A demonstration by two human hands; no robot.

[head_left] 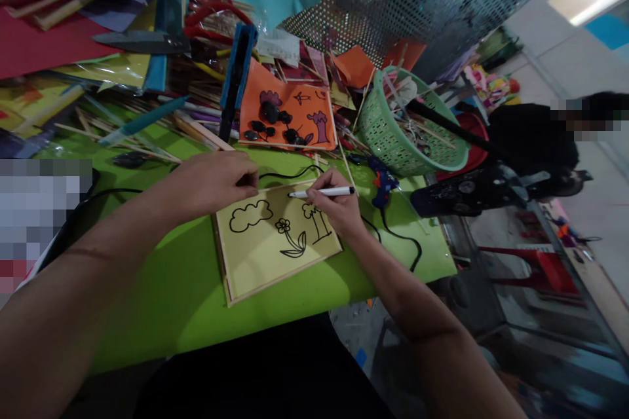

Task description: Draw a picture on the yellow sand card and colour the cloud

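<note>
My right hand (337, 200) grips a white marker (339, 191) with a black end, its tip at the upper part of a yellow card (260, 262). Black line drawings of a cloud (250, 216), a flower (284, 226) and a tree are on the card, the tree partly behind my right hand. Thin wooden strips edge the card. At its upper left edge rests my left hand (221, 178), fingers curled in; whether anything is inside them is hidden.
Beyond the card lies an orange card (289, 98) with drawings and black pieces on it. A green basket (413, 124) of sticks stands at right, near a blue glue gun (382, 182) with a black cord. Scissors, knife (142, 41) and papers crowd the back left. Another person (533, 137) is at far right.
</note>
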